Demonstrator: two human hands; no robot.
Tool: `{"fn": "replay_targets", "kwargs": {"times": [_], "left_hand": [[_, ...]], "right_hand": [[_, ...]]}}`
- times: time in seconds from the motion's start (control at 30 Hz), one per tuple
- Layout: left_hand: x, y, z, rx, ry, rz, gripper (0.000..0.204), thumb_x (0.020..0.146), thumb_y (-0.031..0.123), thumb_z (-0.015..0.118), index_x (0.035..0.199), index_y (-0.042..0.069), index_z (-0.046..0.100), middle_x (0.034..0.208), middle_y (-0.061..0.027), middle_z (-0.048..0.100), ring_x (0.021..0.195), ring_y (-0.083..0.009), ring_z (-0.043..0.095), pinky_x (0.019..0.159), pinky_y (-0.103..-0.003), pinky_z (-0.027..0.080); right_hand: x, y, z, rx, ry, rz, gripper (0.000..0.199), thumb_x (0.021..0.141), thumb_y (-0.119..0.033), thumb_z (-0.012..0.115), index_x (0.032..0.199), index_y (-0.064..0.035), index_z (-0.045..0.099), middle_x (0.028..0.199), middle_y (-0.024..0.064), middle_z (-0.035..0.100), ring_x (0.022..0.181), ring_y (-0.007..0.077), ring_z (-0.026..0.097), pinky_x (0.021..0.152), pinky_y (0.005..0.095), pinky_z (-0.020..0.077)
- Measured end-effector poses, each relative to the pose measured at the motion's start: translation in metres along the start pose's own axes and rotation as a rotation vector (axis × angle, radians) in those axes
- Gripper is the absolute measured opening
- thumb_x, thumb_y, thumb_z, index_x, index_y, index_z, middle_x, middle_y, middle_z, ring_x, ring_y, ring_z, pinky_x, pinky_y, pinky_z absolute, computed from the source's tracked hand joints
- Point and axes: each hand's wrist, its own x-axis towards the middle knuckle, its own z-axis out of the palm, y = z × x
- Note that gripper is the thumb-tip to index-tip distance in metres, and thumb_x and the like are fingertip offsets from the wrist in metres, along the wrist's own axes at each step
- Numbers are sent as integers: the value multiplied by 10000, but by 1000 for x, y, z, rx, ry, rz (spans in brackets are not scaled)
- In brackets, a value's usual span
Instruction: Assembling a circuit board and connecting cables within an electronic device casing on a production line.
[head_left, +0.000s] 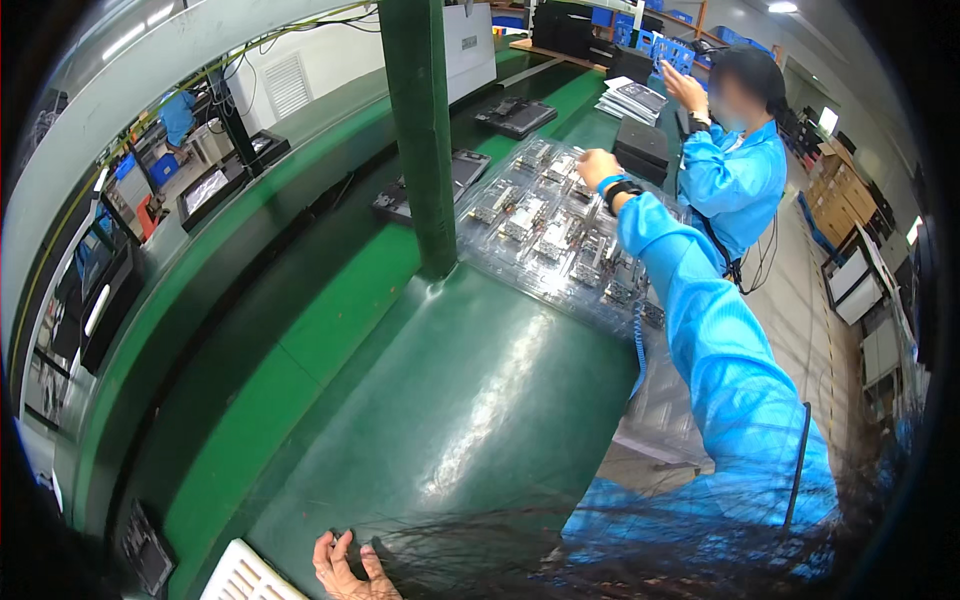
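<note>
My right hand is stretched far forward over a clear plastic tray that holds several small metal assemblies. Its fingers are closed together at the far part of the tray; what they pinch is too small to make out. A dark band and a blue wrist strap circle that wrist, and a coiled blue cord hangs by the tray's near right corner. At the bottom edge, my left hand has its fingers apart and bent, with nothing in them. It is over the green tabletop, beside a white slotted plastic piece.
A green post rises at the tray's left. Along the left runs a green conveyor bearing dark flat units. Ahead on the right, a co-worker in blue stands near a black box and stacked papers.
</note>
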Motion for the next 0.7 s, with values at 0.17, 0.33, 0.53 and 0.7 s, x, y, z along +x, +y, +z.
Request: {"fn": "replay_targets", "kwargs": {"times": [0.17, 0.33, 0.53, 0.7], "left_hand": [[3, 1, 2, -4, -19, -34, 308, 922, 226, 744, 1171, 45, 724, 1285, -196, 631, 1102, -354, 663, 942, -416, 550], [5, -3, 6, 22, 35, 62, 305, 898, 180, 756, 1164, 40, 709, 1255, -212, 637, 1089, -386, 654, 930, -445, 546], [4, -5, 4, 7, -9, 31, 310, 896, 181, 752, 1169, 41, 705, 1256, -227, 632, 1106, -396, 641, 932, -452, 539], [4, -5, 3, 6, 21, 67, 318, 909, 189, 742, 1185, 36, 698, 1265, -226, 626, 1120, -398, 632, 939, -450, 537]], "right_hand": [[39, 118, -4, -347, -115, 132, 386, 881, -302, 694, 1060, 36, 739, 1088, 281, 717, 1067, 425, 687, 923, 454, 547], [19, 122, -10, -239, -230, 85, 534, 867, -309, 773, 1281, 12, 669, 1235, 236, 692, 1170, 359, 670, 988, 413, 526], [13, 125, 4, -450, -124, -46, 382, 885, -351, 745, 1187, -117, 752, 1309, 141, 654, 1159, 348, 652, 1031, 417, 507], [-3, 120, 6, -254, -30, 27, 327, 878, -371, 751, 1125, -157, 775, 1248, 156, 652, 1066, 357, 679, 958, 449, 537]]}}
